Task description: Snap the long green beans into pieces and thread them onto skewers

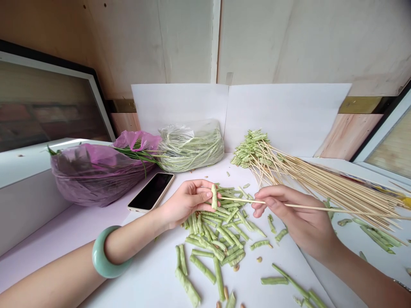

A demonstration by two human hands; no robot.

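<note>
My left hand [189, 201] pinches a short piece of green bean [214, 196] upright between thumb and fingers. Between the thumb and fingers of my right hand [298, 214] lies a thin wooden skewer [237, 199], its tip pointing left and meeting the side of that bean piece. Whether the tip has pierced it I cannot tell. Below both hands a loose heap of cut green bean pieces [221, 235] spreads over white paper. Beyond my right hand rests a stack of skewers threaded with bean pieces [253, 147], their bare sticks [337, 188] fanning to the right.
A black-screened phone [151, 191] lies left of the heap. Behind it are a purple plastic bag [96, 171] with green stalks and a clear bag of long beans [192, 147]. More bean pieces [377, 237] lie at far right. A white board [282, 115] stands at the back.
</note>
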